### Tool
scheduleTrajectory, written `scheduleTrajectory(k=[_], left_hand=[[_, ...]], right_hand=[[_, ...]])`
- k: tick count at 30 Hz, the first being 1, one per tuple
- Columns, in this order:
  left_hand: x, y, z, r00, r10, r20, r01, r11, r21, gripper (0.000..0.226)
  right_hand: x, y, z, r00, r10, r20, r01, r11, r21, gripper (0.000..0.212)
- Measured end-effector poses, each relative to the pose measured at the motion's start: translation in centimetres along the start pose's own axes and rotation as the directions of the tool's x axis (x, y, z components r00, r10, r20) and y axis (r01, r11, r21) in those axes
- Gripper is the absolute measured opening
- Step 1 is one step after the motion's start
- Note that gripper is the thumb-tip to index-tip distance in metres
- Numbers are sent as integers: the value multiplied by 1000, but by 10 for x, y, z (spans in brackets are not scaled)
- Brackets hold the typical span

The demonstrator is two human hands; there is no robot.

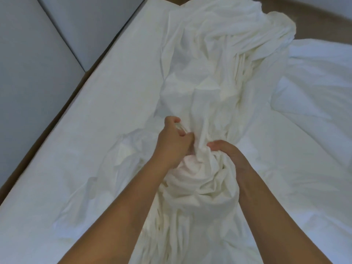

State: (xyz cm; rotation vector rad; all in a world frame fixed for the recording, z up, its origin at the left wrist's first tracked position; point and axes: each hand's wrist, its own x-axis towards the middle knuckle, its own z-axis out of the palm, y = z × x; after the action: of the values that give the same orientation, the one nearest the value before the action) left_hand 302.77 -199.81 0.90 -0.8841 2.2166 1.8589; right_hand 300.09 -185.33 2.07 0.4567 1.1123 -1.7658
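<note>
You look down at a big white bed (99, 115). At 9 o'clock you see a grey padded wall (28, 73), with a thin brown strip (57, 119) beside the bed. At 1 o'clock is brown floor (320, 20). At 3 o'clock lies more white bedding (314, 92).

A bunched sheet (205, 77) lies along the middle of the bed (106, 111), running from its near edge to its far end. The left hand (172, 141) and right hand (231, 159) sit side by side on the sheet's near part. Right of the sheet lies what may be a pillow (304, 96). Padded panels (34, 73) stand left of the bed, and floor (314, 21) shows behind it.
</note>
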Motion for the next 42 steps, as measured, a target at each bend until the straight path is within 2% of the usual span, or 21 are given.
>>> scheduleTrajectory(k=[1, 2, 4, 5, 6, 7, 8, 10, 11, 13, 15, 19, 22, 25, 29, 33, 35, 38, 40, 41, 42], left_hand=[[7, 1, -2, 997, -80, 9, 79, 995, 65, 63], [15, 2, -3, 989, -151, 8, 145, 964, 222, 84], [28, 3, -5, 976, -217, 0, 188, 847, 497, 117], [32, 2, -4, 970, -241, 18, 192, 814, 549, 126], [33, 2, -5, 956, -285, 70, 209, 828, 520, 129], [37, 1, -5, 944, -295, 145, 212, 883, 418, 121], [38, 2, -6, 946, -256, 199, 197, 942, 273, 97], [39, 0, -6, 995, -67, 74, 58, 992, 111, 31], [38, 1, -7, 999, 34, -36, -29, 993, 115, 17], [32, 10, -6, 954, 239, -178, -226, 970, 91, 8], [22, 26, -5, 914, 364, -178, -367, 930, 15, 19], [7, 38, -2, 868, 482, 119, -493, 866, 85, 33], [3, 28, -7, 843, 456, 285, -501, 858, 109, 40], [3, 17, -15, 836, 438, 330, -487, 870, 81, 38], [8, 4, -23, 898, 391, 204, -401, 916, 8, 31], [15, -1, -26, 907, 356, 224, -380, 922, 74, 45], [20, 0, -27, 912, 350, 214, -366, 930, 42, 51], [27, -2, -30, 941, 334, 51, -336, 941, 41, 61], [34, -10, -33, 978, 167, -124, -179, 980, -90, 54], [37, -12, -34, 987, 50, -153, -66, 993, -99, 50], [40, -14, -32, 992, -36, -123, 34, 999, -24, 47]], right_hand=[[-1, 1, 0, 999, 21, -26, -21, 1000, -7, 23], [1, 2, -2, 997, 39, -65, -40, 999, -17, 27], [2, 2, -1, 993, 53, -105, -55, 998, -18, 34], [3, 2, -1, 993, 52, -107, -53, 999, -6, 32], [3, 3, 0, 993, 44, -111, -44, 999, 0, 27], [2, 5, -2, 993, 28, -117, -27, 1000, 10, 23], [1, 7, -3, 993, 12, -118, -8, 999, 35, 21], [0, 10, -3, 993, -22, -115, 32, 996, 87, 16], [1, 11, -2, 993, -41, -113, 54, 992, 112, 14], [2, 10, 2, 991, -85, -103, 102, 980, 170, 11], [3, 7, 6, 986, -149, -76, 162, 964, 211, 10], [4, -1, 19, 957, -267, 115, 223, 927, 300, 32], [8, 0, 23, 966, -250, 65, 222, 934, 281, 21], [15, 7, 26, 971, -239, -4, 229, 925, 302, 21], [19, 12, 30, 971, -236, -38, 235, 915, 327, 22], [22, 7, 29, 987, -143, -67, 154, 968, 199, 28], [23, 4, 29, 990, -115, -84, 126, 982, 141, 19], [24, 3, 30, 990, -124, -68, 134, 975, 176, 12], [24, 6, 29, 992, -129, -7, 128, 968, 215, 17], [23, 8, 29, 992, -123, 14, 117, 969, 217, 20], [23, 9, 29, 993, -113, 25, 105, 972, 212, 21]])
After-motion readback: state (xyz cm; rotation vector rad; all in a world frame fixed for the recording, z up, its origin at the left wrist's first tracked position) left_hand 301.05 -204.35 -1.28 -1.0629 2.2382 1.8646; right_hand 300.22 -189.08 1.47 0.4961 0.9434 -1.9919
